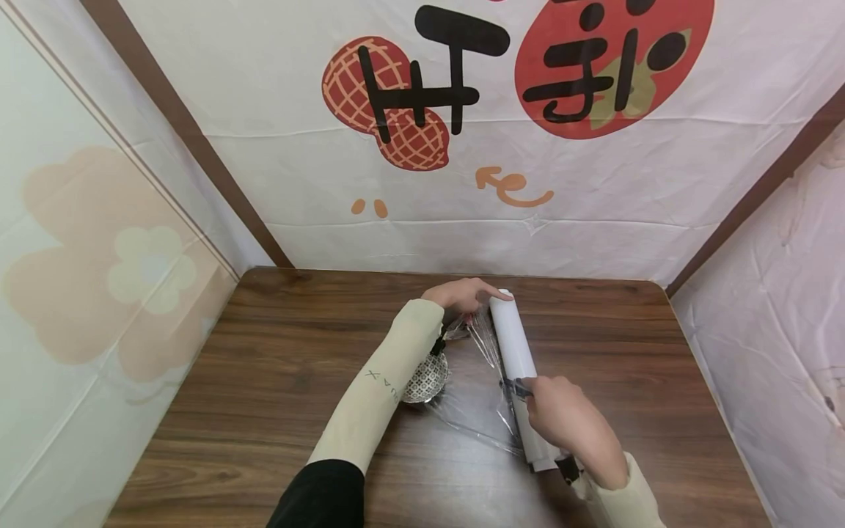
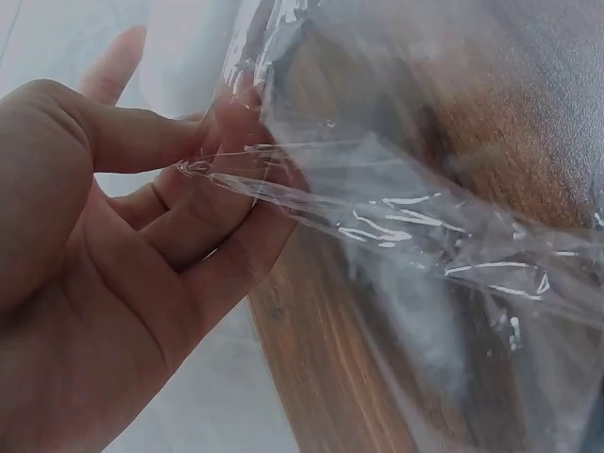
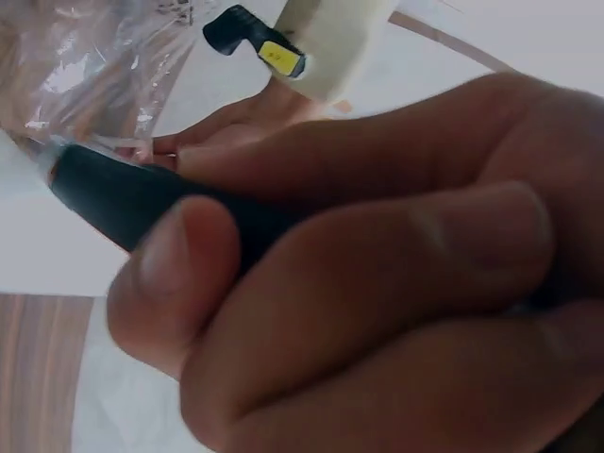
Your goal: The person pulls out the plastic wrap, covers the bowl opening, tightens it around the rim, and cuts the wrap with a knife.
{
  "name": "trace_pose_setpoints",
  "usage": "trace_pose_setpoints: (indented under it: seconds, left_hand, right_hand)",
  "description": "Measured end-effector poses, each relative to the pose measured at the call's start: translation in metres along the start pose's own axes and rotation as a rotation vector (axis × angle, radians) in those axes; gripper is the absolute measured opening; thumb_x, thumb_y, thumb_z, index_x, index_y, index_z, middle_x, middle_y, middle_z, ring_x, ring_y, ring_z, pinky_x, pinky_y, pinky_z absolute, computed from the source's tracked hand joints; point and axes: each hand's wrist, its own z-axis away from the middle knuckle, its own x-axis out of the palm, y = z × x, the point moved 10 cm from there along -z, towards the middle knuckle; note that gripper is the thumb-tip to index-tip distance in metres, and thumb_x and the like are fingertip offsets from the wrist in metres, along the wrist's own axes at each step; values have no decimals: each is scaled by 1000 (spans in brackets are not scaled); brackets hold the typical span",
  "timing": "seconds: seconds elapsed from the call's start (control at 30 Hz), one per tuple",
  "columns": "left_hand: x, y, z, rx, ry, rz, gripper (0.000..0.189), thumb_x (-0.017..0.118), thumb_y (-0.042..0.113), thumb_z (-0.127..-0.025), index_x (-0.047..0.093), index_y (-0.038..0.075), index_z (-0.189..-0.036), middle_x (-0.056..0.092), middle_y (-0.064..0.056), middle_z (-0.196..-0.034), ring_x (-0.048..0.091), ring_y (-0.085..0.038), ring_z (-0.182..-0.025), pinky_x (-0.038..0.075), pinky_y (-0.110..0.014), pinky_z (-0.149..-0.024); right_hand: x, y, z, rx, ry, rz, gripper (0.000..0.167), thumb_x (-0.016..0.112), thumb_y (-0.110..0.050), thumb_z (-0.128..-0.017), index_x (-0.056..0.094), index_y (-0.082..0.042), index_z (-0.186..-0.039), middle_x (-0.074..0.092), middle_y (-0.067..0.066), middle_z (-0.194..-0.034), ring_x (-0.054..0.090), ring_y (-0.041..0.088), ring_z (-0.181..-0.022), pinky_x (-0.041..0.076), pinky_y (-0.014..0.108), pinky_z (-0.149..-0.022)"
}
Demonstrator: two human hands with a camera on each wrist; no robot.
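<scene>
A white roll of cling film lies lengthwise on the table, with a clear sheet of film drawn off its left side. My left hand is at the roll's far end. In the left wrist view its thumb and fingers pinch the gathered film. My right hand, over the near part of the roll, grips a dark-handled knife. The knife's tip points left, close to the film at the roll's edge. A black-and-white patterned bowl sits under my left forearm, which partly hides it.
The wooden table has rounded far corners. Behind it hangs a white printed cloth, and more cloth walls stand at the left and right. A black wrist strap with a yellow label shows on the left arm.
</scene>
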Motion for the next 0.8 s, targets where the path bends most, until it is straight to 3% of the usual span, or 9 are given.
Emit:
trace_pose_setpoints:
  seconds: [0.13,0.43,0.6,0.8]
  left_hand:
    - [-1,0,0,7,1,-19,75,38,-11,-101,55,41,-151,35,-9,-170,60,-21,-60,57,-32,-60]
    - [-1,0,1,18,13,-23,77,37,-12,-99,55,41,-151,36,-7,-170,63,-19,-61,57,-30,-62]
    - [-1,0,3,22,10,-17,75,38,-11,-100,55,41,-152,35,-7,-170,66,-19,-62,60,-31,-64]
    - [0,1,4,17,3,6,76,37,-11,-100,54,41,-153,33,-8,-171,65,-26,-66,60,-32,-64]
  right_hand:
    - [4,2,18,23,-8,0,20,58,-2,-97,74,-12,-103,61,4,-70,52,19,-57,41,33,-48]
    - [18,8,57,36,-18,13,21,66,-1,-91,69,-21,-86,58,-1,-66,51,17,-60,45,38,-54]
    - [33,15,75,70,-55,17,18,69,-2,-88,70,-20,-89,60,2,-66,52,19,-59,47,41,-54]
    - [50,27,90,131,-136,-58,21,71,-1,-88,75,-18,-100,58,-2,-67,50,19,-60,46,38,-54]
